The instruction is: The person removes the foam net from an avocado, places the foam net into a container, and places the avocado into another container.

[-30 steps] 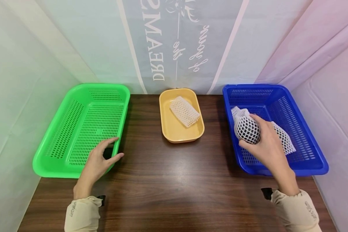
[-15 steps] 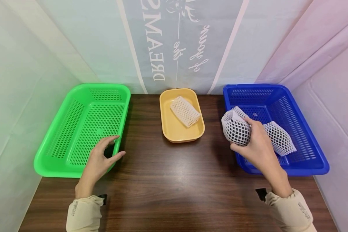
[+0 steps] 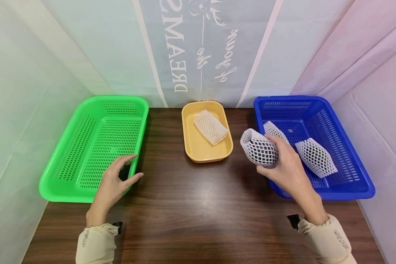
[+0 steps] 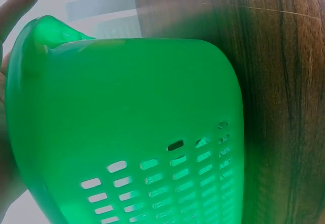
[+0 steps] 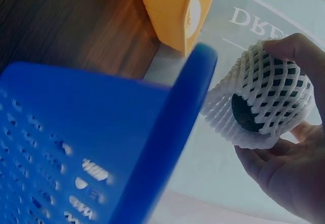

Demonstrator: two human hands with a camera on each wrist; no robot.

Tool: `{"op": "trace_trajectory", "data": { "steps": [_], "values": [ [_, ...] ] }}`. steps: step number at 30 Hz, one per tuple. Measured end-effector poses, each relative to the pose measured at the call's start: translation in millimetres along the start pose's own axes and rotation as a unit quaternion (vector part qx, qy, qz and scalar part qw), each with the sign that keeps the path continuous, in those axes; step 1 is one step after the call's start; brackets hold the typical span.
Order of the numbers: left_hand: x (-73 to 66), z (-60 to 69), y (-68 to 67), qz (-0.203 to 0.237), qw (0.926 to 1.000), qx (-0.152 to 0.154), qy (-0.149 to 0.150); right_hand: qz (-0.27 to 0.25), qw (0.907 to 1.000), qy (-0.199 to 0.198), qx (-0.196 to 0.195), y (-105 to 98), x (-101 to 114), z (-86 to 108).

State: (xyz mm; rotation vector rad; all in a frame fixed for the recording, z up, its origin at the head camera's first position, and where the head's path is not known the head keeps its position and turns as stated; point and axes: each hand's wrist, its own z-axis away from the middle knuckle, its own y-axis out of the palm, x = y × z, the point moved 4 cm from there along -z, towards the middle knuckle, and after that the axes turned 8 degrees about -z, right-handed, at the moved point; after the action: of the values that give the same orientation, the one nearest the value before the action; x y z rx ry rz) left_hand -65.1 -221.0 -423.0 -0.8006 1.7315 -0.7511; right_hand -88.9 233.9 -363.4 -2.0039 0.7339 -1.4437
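Note:
My right hand [image 3: 292, 170] grips a dark, roundish object in a white foam net [image 3: 260, 151], holding it above the left rim of the blue basket [image 3: 353, 154]. In the right wrist view, part of the dark object [image 5: 246, 113] shows bare at the net's mouth, with thumb and fingers round its sides. Inside the blue basket lie two more foam nets: one [image 3: 316, 157] seems to have something dark inside, and the other [image 3: 274, 130] is partly hidden. My left hand [image 3: 112, 181] holds nothing; its fingers and thumb are spread at the right rim of the green basket [image 3: 140, 132].
Between the baskets, a yellow tray [image 3: 198, 152] stands at the back with a flat foam net [image 3: 211, 127] in it. The brown wooden table [image 3: 198, 212] runs up to a printed cloth wall [image 3: 118, 44].
My right hand has lifted the netted object and carried it left, out over the blue basket's rim. The net it overlapped now shows more. My left hand has hardly moved.

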Motion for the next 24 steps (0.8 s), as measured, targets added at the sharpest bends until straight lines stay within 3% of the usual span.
{"op": "trace_trajectory", "data": {
  "steps": [10, 24],
  "values": [
    [-3.5, -0.7, 0.4, -0.002, 1.0000, -0.002, 0.008, 0.001, 0.9988, -0.047, 0.016, 17.8, 11.3, 5.7],
    [-13.7, -1.4, 0.8, 0.000, 0.9996, -0.016, 0.022, 0.008, 0.9971, -0.044, 0.063, 49.4, 22.8, 17.7]
  ]
}}
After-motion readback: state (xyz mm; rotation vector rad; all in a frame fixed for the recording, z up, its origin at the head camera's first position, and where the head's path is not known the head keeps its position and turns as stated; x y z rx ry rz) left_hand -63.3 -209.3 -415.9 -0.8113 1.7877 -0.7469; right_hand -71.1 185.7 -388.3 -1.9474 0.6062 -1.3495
